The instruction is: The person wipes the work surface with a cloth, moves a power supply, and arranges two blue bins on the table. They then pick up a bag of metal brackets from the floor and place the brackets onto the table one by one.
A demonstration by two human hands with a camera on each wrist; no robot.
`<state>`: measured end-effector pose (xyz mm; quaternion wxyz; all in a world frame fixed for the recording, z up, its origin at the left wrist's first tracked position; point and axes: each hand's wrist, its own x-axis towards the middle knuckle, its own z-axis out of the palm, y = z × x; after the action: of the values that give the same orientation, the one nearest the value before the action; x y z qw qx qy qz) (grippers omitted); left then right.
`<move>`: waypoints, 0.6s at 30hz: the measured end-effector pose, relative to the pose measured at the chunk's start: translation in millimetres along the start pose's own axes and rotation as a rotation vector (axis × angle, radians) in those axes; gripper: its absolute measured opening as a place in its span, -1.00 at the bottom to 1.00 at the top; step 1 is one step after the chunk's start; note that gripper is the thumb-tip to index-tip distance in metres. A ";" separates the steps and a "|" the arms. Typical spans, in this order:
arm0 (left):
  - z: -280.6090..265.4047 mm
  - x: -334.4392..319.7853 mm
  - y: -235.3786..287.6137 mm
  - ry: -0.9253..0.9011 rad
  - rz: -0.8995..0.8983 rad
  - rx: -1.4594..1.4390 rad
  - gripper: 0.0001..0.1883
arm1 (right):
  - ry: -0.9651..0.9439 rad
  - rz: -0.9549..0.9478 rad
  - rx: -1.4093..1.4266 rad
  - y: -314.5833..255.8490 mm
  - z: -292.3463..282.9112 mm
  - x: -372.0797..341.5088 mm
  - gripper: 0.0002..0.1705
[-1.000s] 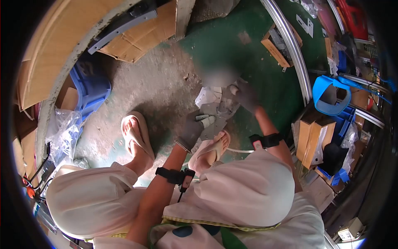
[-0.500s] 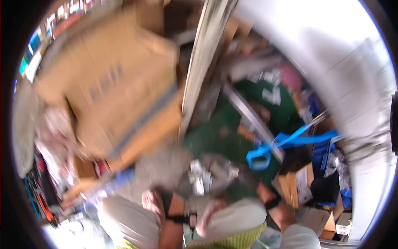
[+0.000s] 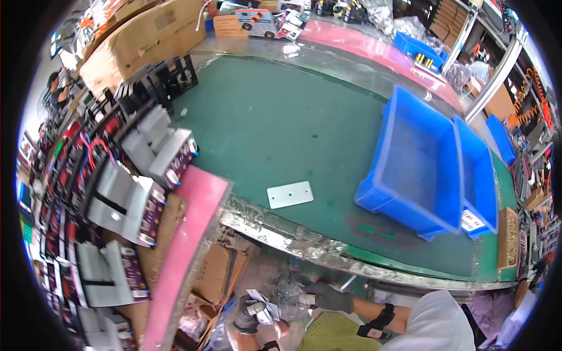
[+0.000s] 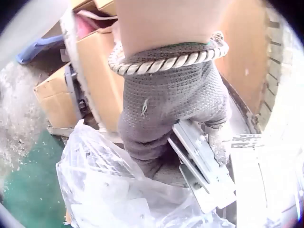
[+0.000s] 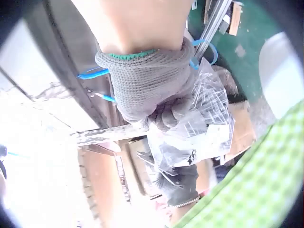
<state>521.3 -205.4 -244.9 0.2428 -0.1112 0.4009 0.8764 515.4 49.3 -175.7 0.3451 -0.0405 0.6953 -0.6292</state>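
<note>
My left hand, in a grey knit glove, grips a small stack of flat metal plates below the bench's front edge. The left wrist view shows the plates fanned a little between thumb and fingers. With its fingers curled, my gloved right hand holds a crumpled clear plastic bag. The bag hangs between both hands and has flat pieces inside. On the green bench top lies one light metal plate with small holes, near the front edge.
Two blue bins stand on the bench at the right. Rows of grey metal housings line the left side beside a pink strip. A large cardboard box sits at the back left. The bench's worn front edge lies just above the hands.
The head view has swung up from the floor to the bench top. Both hands have risen from near the feet to just below the bench edge, with the plates and bag.
</note>
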 end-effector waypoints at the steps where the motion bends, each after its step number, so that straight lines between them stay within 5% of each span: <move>1: 22.6 -18.6 22.0 0.038 -0.031 0.054 -0.73 | 0.008 0.060 -0.063 -38.5 6.9 -16.7 -0.59; 2: 46.8 -38.3 45.7 0.080 -0.063 0.107 -0.73 | 0.020 0.147 0.047 -76.1 12.1 -36.0 -0.60; 4: 90.4 -71.5 93.6 0.165 -0.160 0.162 -0.69 | 0.117 -0.248 0.007 -55.5 31.4 -61.1 -0.49; 6: 133.6 -95.3 134.8 0.042 -0.099 0.039 -0.74 | 0.020 0.082 0.622 -144.0 25.7 -98.8 -0.60; 8: 164.1 -121.5 164.2 0.067 -0.098 -0.148 -0.79 | -0.046 0.118 1.097 -215.3 14.9 -123.2 -0.64; 11: 241.9 -111.2 224.2 0.145 0.078 0.072 -0.76 | 0.134 -0.076 0.313 -311.2 -23.5 -149.1 -0.64; 12: 260.2 -104.4 238.2 0.238 0.098 0.175 -0.74 | 0.163 -0.089 0.413 -331.9 -28.5 -153.0 -0.68; 15: 315.1 -56.6 294.2 -0.222 -0.002 0.227 -0.72 | 0.059 -0.201 0.157 -339.5 -49.1 -149.8 -0.72; 18: 293.1 10.1 298.9 -0.094 0.127 0.273 -0.73 | 0.327 -0.307 -0.005 -336.2 -48.7 -120.9 -0.74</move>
<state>358.8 -147.8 136.7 0.2181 -0.0102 0.5109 0.8315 454.2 80.9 178.2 0.1278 -0.0444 0.7291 -0.6709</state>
